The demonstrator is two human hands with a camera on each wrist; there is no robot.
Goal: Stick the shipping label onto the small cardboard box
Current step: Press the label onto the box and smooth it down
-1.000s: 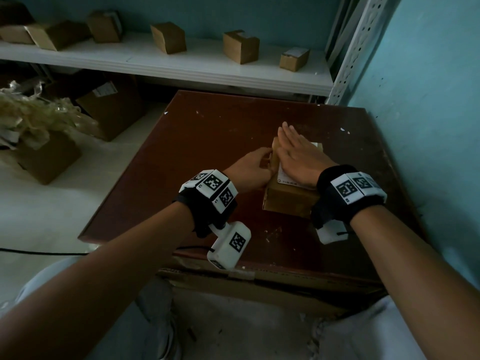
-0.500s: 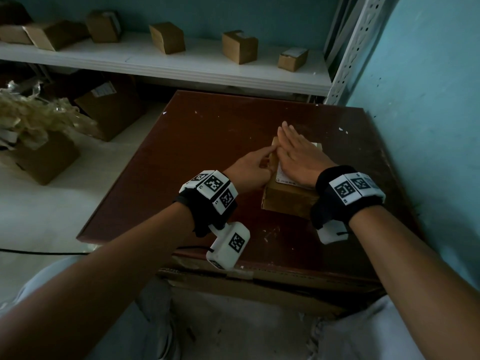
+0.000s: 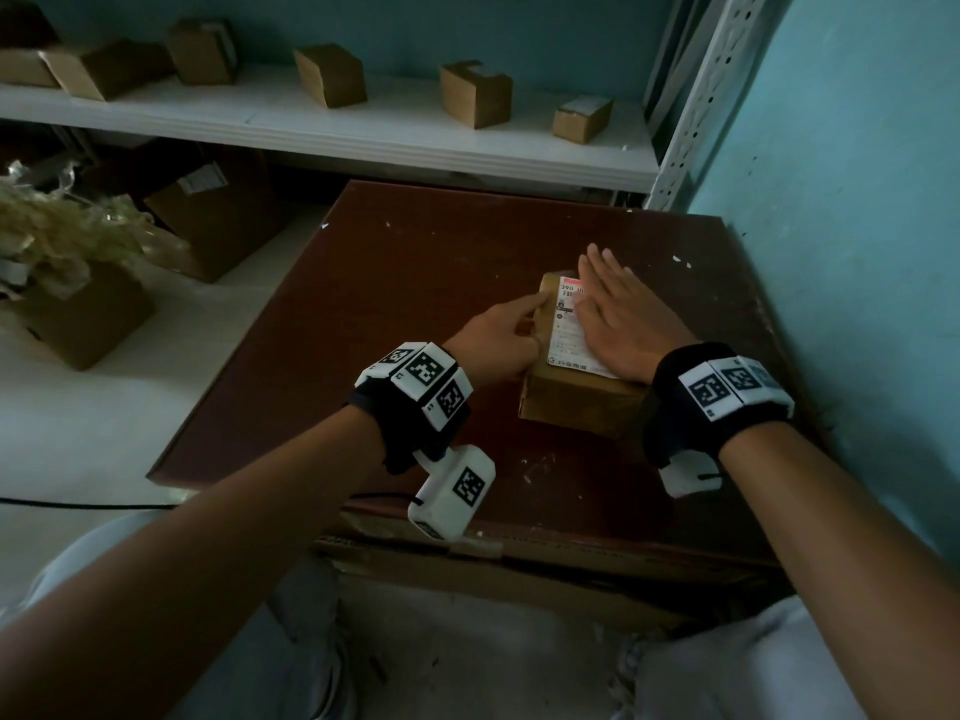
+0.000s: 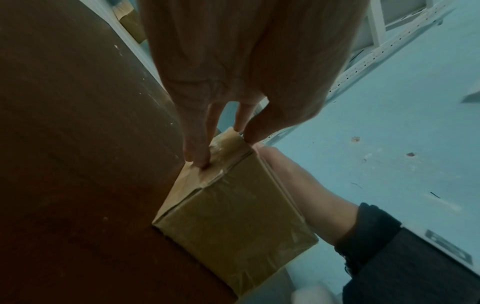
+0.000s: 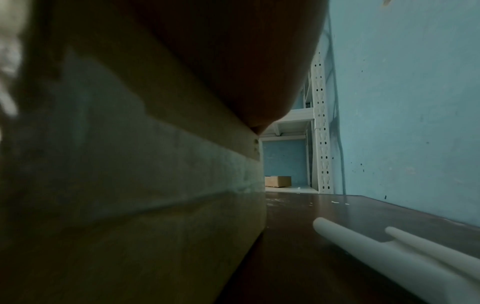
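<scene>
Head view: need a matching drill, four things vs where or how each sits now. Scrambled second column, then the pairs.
Things:
1. right hand
2. left hand
3. shipping label
4. small cardboard box

States:
A. stands on the brown table
B. lies on top of the box, partly covered by a palm
C. flat, fingers straight, pressing down on the label
D. at the box's left side, index finger stretched to its top edge

Pairs: 1-C, 2-D, 3-B, 4-A

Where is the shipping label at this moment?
In the head view, the shipping label lies on top of the small cardboard box, partly under the flat right hand; the left hand steadies the box's left side.
</scene>
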